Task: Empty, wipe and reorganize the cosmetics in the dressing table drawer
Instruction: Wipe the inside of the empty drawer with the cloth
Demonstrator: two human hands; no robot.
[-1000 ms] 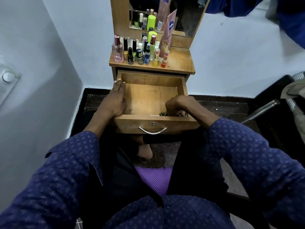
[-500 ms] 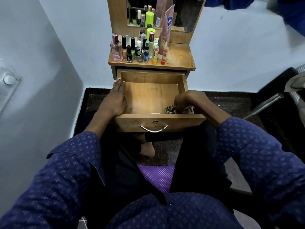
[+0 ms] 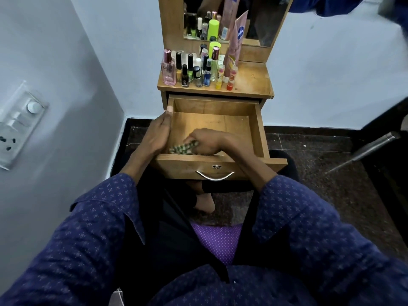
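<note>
Inside drawer (image 3: 257, 127), blurred green-patterned cloth (image 3: 182, 148)

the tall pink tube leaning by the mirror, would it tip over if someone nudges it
Probably yes. The pink tube is tall and narrow and already leans on the mirror frame, so a sideways nudge could slide it down. It stands among crowded bottles, so it may knock some over. It looks like soft plastic, unlikely to break.
</note>
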